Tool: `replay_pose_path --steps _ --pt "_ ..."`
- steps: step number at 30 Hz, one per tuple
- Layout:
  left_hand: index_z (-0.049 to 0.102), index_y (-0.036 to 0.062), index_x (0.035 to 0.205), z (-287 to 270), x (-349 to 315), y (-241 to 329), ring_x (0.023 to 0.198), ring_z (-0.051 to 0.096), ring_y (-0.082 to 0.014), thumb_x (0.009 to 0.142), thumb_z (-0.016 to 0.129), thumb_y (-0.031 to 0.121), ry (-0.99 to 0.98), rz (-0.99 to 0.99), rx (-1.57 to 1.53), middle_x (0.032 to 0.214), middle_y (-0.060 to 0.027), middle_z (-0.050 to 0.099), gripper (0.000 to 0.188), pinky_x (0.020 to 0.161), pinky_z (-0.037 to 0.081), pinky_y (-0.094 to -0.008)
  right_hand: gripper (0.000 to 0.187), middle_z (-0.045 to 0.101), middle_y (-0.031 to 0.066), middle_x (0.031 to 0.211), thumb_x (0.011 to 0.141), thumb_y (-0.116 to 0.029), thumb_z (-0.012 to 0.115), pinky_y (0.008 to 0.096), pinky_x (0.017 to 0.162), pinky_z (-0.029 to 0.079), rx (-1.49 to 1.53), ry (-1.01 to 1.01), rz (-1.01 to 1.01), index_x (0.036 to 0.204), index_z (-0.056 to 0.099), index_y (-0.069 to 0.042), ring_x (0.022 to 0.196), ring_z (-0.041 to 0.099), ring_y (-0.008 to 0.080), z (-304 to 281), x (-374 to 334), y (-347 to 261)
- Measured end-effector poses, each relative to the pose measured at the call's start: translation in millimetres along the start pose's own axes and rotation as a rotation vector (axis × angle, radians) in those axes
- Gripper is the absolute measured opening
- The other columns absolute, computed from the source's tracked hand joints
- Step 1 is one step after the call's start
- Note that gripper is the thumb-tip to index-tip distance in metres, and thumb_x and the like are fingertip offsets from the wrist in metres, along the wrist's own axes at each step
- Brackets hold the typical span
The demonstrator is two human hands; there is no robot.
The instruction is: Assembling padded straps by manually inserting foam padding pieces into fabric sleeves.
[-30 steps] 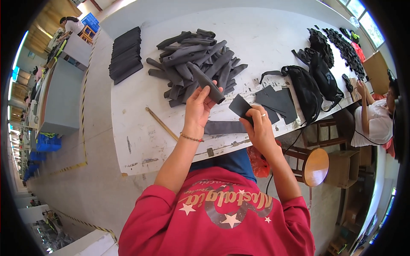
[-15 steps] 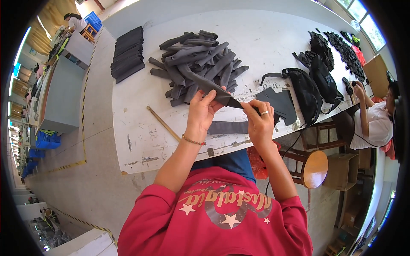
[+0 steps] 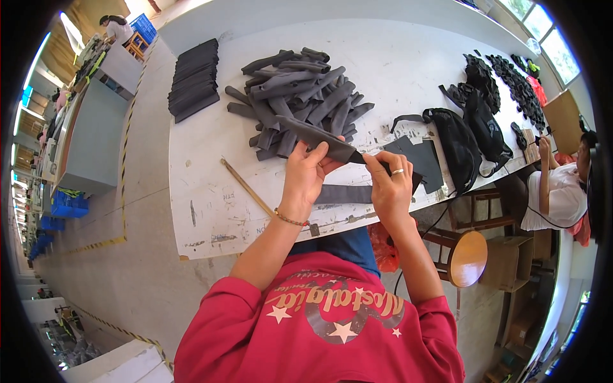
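My left hand (image 3: 305, 177) is closed around a dark grey fabric strip (image 3: 319, 137), thumb on top and fingers beneath. The strip slants up and left, its far end in front of a loose pile of grey fabric tubes (image 3: 300, 86). At its near end a narrow black piece (image 3: 359, 157) shows; whether it lies inside the strip I cannot tell. My right hand (image 3: 391, 186) pinches this black piece between thumb and fingers, and the part in its grip is hidden. Below the hands, another grey strip (image 3: 345, 194) lies flat near the table's front edge.
On the white table (image 3: 396, 51) are a neat stack of dark strips (image 3: 194, 80), a wooden stick (image 3: 246, 186), flat dark rectangles (image 3: 426, 159), black bags (image 3: 454, 143) and black heaps (image 3: 482, 80). A co-worker (image 3: 555, 191) sits at right, beyond a wooden stool (image 3: 468, 258).
The held strip has flattened and looks shorter, its far end swung slightly toward me. Both hands keep their grip, with only a small shift. The co-worker's hands have moved.
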State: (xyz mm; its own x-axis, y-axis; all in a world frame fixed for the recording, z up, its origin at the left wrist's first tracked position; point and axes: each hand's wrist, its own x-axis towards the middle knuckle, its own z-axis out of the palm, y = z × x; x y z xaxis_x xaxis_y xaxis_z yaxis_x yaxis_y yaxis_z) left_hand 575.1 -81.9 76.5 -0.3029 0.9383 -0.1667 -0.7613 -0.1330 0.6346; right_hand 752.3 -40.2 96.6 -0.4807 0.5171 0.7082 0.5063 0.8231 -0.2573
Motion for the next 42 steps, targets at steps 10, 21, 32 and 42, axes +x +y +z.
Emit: replay_pose_path --steps 10,21,32,42 --pt "0.049 0.0012 0.12 19 -16 -6 0.107 0.064 -0.0308 0.096 0.061 0.019 -0.057 0.192 0.023 0.109 -0.0195 0.065 0.032 0.093 0.053 -0.0405 0.049 0.054 0.018 0.113 0.077 -0.001 0.073 0.0449 0.084 0.046 0.33 -0.008 0.149 0.123 0.057 -0.003 0.098 0.054 0.0355 25 -1 -37" --pt "0.06 -0.0015 0.108 2 -14 -13 0.112 0.061 -0.0271 0.102 0.048 0.027 -0.161 0.124 -0.046 0.113 -0.0168 0.066 0.031 0.101 0.045 -0.0409 0.034 0.055 0.0191 0.107 0.073 0.001 0.073 0.0451 0.079 0.049 0.298 -0.09 0.036 0.103 0.055 -0.002 0.098 0.056 0.039 34 3 -45" --pt "0.06 0.0019 0.111 -2 -16 -25 0.113 0.061 -0.0263 0.101 0.049 0.031 -0.137 0.096 -0.11 0.114 -0.0189 0.066 0.032 0.098 0.047 -0.0387 0.024 0.057 0.0173 0.103 0.077 0.002 0.071 0.0409 0.07 0.05 0.285 -0.222 0.07 0.095 0.056 -0.002 0.086 0.06 0.0359 28 0 -32" --pt "0.057 -0.0021 0.112 17 -11 9 0.103 0.065 -0.0338 0.101 0.05 0.03 -0.116 0.278 -0.112 0.1 -0.0172 0.068 0.035 0.096 0.05 -0.0434 0.022 0.058 0.0124 0.091 0.072 0.006 0.07 0.0393 0.063 0.051 0.384 -0.153 -0.157 0.088 0.056 0.0 0.077 0.06 0.0308 17 25 -21"
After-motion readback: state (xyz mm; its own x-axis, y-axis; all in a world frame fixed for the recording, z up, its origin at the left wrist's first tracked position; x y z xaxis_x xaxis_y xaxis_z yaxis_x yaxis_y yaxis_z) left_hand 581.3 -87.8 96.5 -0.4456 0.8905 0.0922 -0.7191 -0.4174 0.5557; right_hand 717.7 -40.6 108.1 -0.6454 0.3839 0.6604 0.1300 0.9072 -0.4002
